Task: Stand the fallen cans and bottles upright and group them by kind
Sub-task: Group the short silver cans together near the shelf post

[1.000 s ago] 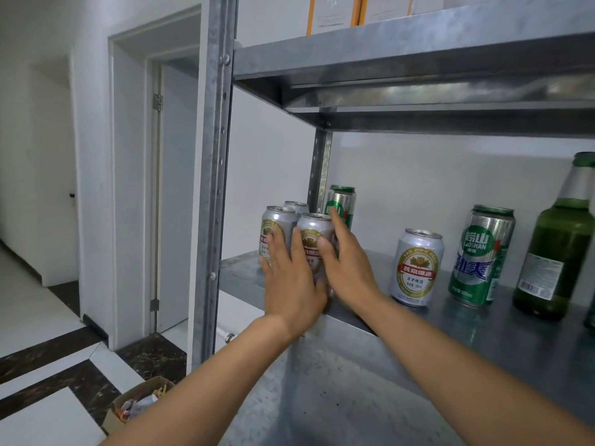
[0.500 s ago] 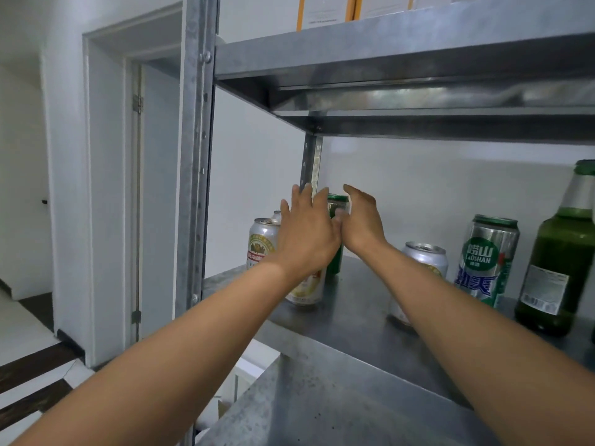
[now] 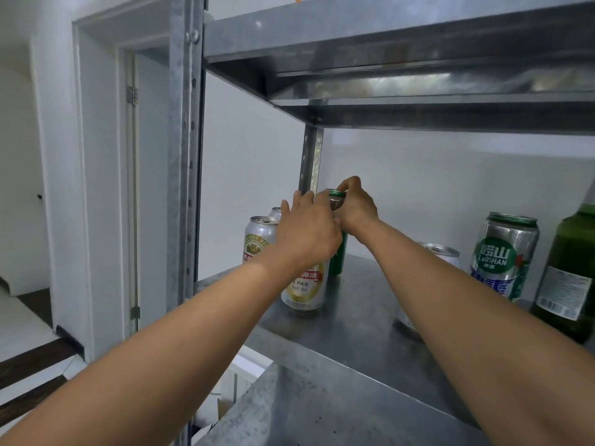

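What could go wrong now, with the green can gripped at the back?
The right hand holds the green can only near its top, so it may tip. The left hand hangs over the front silver can, which could topple. The right forearm passes close by the half-hidden silver can.

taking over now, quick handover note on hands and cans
Hands: right hand grips the top of the green can at the shelf's back left; left hand open, fingers straight beside it.
Three silver cans stand grouped at left; a fourth silver can, the Laoshan can and green bottle stand to the right.
Everything seen is upright.
Left: probably group the green can with the Laoshan can, fourth silver can with the three.
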